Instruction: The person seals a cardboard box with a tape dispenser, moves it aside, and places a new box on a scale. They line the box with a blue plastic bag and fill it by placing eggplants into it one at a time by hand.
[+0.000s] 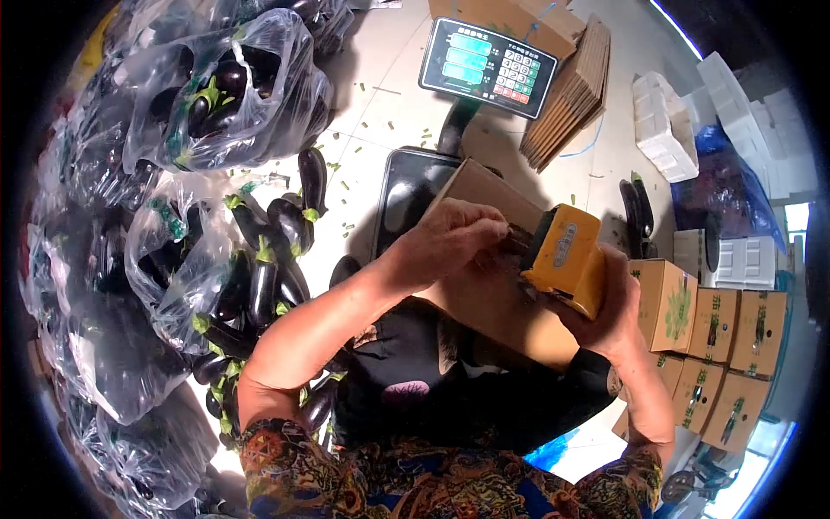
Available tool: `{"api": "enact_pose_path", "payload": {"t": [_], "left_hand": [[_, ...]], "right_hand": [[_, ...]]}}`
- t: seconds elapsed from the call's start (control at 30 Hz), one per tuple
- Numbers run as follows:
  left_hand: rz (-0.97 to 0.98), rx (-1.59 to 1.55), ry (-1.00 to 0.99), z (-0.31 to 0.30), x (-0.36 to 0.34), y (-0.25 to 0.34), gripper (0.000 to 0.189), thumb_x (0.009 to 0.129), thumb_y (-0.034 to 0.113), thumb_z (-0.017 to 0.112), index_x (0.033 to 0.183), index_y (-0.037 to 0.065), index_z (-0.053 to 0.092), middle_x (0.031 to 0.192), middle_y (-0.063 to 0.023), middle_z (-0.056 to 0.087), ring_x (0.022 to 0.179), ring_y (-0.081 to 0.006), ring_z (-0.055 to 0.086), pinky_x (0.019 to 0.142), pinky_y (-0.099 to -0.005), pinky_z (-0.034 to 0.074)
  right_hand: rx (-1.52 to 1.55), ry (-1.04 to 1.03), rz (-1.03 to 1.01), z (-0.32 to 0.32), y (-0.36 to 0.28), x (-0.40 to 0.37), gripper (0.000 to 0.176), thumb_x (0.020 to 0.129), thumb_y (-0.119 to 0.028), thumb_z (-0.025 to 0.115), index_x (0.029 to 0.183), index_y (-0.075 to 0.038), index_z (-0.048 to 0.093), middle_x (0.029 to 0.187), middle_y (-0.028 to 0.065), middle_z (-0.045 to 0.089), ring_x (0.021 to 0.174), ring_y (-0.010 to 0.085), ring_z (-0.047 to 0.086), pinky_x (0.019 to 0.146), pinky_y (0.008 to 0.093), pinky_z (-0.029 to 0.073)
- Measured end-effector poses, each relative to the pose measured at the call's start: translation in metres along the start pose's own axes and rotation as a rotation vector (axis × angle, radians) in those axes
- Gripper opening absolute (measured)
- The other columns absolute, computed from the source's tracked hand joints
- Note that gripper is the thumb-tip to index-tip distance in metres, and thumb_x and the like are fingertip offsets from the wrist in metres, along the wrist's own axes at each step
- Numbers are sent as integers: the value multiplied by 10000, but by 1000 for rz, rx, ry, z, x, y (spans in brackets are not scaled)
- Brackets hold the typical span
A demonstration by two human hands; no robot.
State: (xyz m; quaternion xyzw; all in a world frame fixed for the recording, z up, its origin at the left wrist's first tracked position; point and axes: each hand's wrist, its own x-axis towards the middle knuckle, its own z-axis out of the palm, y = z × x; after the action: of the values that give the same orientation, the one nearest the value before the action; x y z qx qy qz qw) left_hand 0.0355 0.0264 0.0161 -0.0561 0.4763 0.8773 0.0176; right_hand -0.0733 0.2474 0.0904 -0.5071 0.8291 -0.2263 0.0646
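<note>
My right hand (616, 311) grips a yellow tape dispenser (566, 259) from its right side. The dispenser has a black front edge and a pale label, and it is held above an open cardboard box (497, 316). Fingers pinched together, my left hand (458, 238) is close to the dispenser's black edge. What lies between those fingertips is too small to make out. Beneath and behind the box shows the black platform of a scale (405, 195). Its lit display and keypad (488, 67) stand at the far side.
Loose eggplants (264, 290) lie on the floor to the left, beside clear plastic bags (233, 95) of eggplants. Flattened cardboard (566, 95) leans behind the scale. Stacked printed boxes (713, 324) and white foam boxes (664, 125) stand on the right. Green stem pieces litter the floor.
</note>
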Motion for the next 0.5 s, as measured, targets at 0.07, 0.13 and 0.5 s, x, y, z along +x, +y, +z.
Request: {"api": "enact_pose_path", "payload": {"t": [0.07, 0.13, 0.5], "left_hand": [[-26, 17, 58, 7, -1, 6, 200, 936, 152, 557, 825, 1, 626, 696, -1, 586, 626, -66, 548, 584, -211, 465], [-26, 74, 67, 8, 1, 0, 189, 931, 152, 576, 834, 0, 633, 688, 2, 584, 617, -66, 539, 569, -212, 455], [47, 301, 401, -24, -16, 25, 143, 906, 144, 601, 811, 50, 649, 635, 44, 524, 547, -39, 441, 481, -198, 333]], "right_hand": [[53, 21, 48, 2, 2, -1, 660, 641, -196, 862, 1151, -10, 486, 952, 170, 658, 879, 289, 676, 746, 366, 546], [121, 38, 68, 4, 1, 0, 648, 627, -229, 850, 1153, -19, 535, 964, 173, 637, 875, 341, 660, 752, 383, 543], [-93, -111, -32, -6, -23, 20, 606, 666, -288, 839, 1100, -20, 513, 937, 171, 620, 846, 345, 646, 720, 390, 546]]}}
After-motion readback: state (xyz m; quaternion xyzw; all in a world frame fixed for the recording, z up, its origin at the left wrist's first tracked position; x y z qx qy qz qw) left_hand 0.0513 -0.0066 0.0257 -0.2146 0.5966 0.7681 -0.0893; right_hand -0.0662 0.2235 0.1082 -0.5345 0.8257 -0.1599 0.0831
